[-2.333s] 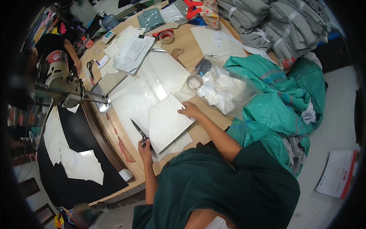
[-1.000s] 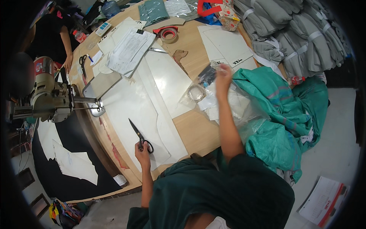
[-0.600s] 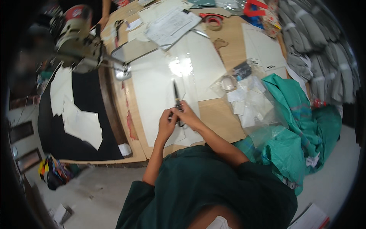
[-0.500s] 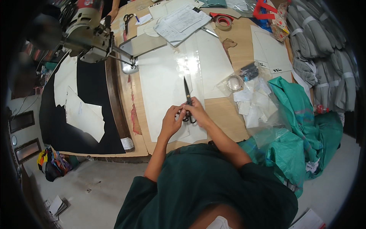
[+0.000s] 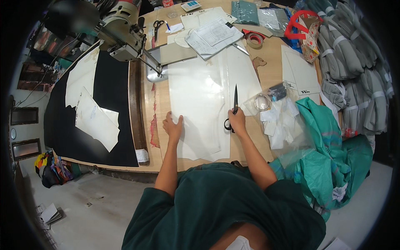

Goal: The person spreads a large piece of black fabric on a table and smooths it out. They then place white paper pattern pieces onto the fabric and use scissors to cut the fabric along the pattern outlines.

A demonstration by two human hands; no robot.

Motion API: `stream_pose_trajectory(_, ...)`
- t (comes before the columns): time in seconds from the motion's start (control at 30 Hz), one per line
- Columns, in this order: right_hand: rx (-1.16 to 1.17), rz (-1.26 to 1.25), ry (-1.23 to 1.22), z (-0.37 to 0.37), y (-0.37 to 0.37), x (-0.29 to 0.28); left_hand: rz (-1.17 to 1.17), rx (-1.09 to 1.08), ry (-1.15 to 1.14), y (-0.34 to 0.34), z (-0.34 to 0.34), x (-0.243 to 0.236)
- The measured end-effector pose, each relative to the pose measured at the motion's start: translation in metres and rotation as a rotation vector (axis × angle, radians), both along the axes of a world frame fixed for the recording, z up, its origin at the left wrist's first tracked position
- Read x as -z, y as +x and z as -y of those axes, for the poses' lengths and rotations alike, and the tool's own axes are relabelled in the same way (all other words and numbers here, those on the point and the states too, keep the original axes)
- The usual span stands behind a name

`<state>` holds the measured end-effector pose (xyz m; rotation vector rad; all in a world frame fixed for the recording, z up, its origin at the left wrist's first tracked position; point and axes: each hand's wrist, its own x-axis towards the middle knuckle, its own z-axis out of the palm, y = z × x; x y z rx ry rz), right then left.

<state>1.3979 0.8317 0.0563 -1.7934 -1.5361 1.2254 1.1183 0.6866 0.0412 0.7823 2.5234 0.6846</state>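
My right hand (image 5: 238, 122) is closed round a pair of black scissors (image 5: 236, 96), the blades together and pointing away from me. It is over the right edge of a large white pattern sheet (image 5: 200, 112), which lies on the wooden table in front of me under what looks like a clear, shiny layer. At the sheet's left edge is my left hand (image 5: 173, 127), its thumb and fingers apart, with nothing visible in it. More white sheeting (image 5: 246, 71) lies beneath or beside on the right.
A cutting machine (image 5: 125, 39) stands at the far left, near black cloth (image 5: 112, 83) bearing white pattern pieces. Papers (image 5: 214, 35) and tape (image 5: 254, 40) lie farther back. On the right are a clear bag of scraps (image 5: 279, 121), green sheeting (image 5: 316, 137) and grey bundles (image 5: 341, 54).
My hands, together at the scissors before, have come apart. The left moved to the sheet's left edge; the right carried the scissors rightward. The whole view has shifted slightly.
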Motion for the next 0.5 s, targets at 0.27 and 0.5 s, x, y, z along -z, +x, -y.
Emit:
stream_pose_trajectory(0.27,0.140,-0.246,-0.156,-0.009,0.000,0.005,0.326,-0.061,0.174,0.035,-0.022,-0.001)
stream_pose_trajectory(0.5,-0.010,-0.010,0.116,-0.033,0.026,0.013,0.613,-0.073,0.234,0.052,-0.050,-0.017)
